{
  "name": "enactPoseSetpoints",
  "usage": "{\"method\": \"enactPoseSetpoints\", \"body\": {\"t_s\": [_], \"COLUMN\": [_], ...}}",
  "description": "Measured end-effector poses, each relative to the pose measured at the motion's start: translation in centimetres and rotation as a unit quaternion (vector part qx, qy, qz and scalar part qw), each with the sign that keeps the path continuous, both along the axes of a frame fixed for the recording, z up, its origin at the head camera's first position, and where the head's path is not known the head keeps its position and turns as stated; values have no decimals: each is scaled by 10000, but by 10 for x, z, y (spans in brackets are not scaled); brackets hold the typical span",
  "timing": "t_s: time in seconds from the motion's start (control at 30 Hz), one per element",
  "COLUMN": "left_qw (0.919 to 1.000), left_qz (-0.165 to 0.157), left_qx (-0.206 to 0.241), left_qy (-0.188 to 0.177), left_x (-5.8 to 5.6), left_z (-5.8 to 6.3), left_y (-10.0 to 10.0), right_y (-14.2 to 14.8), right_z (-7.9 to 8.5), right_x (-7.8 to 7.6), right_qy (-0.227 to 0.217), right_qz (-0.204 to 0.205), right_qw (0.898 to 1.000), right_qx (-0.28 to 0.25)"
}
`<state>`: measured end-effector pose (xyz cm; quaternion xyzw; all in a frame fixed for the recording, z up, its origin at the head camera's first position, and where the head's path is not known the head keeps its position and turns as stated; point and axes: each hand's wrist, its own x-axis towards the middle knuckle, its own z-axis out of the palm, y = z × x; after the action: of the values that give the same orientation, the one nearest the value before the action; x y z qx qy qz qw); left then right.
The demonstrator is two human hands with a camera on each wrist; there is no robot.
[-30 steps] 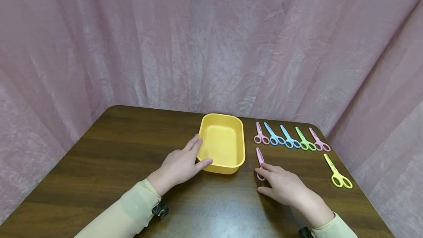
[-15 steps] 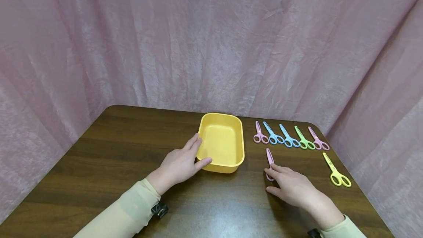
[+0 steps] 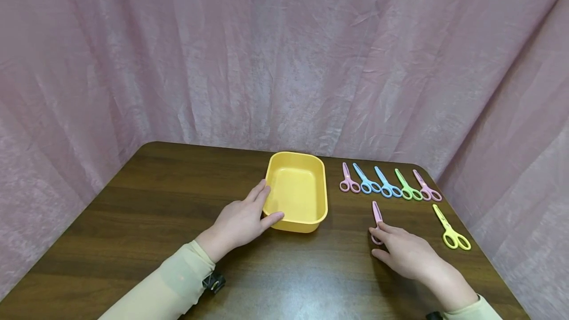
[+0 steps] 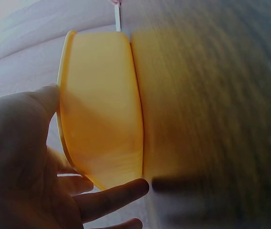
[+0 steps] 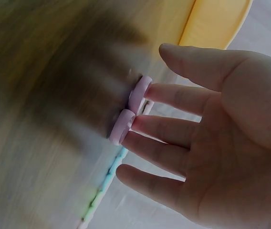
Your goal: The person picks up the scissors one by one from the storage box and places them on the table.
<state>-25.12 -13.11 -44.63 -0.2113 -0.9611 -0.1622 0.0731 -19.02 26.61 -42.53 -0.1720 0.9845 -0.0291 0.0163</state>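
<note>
In the head view a yellow rectangular container (image 3: 293,194) stands mid-table. My left hand (image 3: 240,222) rests against its near left corner. The left wrist view shows the thumb at the rim and the fingers (image 4: 114,199) extended along the outside. To the right, my right hand (image 3: 406,253) touches a pair of pink scissors (image 3: 377,211) lying flat with blades pointing away. In the right wrist view its straight fingertips (image 5: 140,123) reach the two handle loops (image 5: 122,128), the thumb standing apart. The hand partly covers these handles in the head view.
Along the back right lies a row of pink scissors (image 3: 349,185), blue scissors (image 3: 369,185), more blue scissors (image 3: 390,190), green scissors (image 3: 410,192) and pink scissors (image 3: 428,193). Yellow scissors (image 3: 452,237) lie nearer the right edge. A pink curtain (image 3: 284,58) hangs behind the brown table (image 3: 133,231).
My right hand has slid rightward over the table, and the near pink scissors have moved with it, away from the container. My left hand and the container have stayed put.
</note>
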Motion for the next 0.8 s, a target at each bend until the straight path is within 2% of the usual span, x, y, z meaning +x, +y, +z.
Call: {"method": "enactPoseSetpoints", "body": {"t_s": [0.33, 0.8], "left_qw": [10000, 10000], "left_qz": [-25, -42], "left_qx": [18, 31], "left_qy": [-10, -27], "left_x": [1, 1], "left_z": [2, 1], "left_y": [0, 0], "right_y": [17, 42], "right_z": [-1, -4], "right_x": [2, -1], "right_qy": [1, 125], "right_qz": [-212, -299], "right_qw": [9998, 9995], "right_qx": [-22, -66]}}
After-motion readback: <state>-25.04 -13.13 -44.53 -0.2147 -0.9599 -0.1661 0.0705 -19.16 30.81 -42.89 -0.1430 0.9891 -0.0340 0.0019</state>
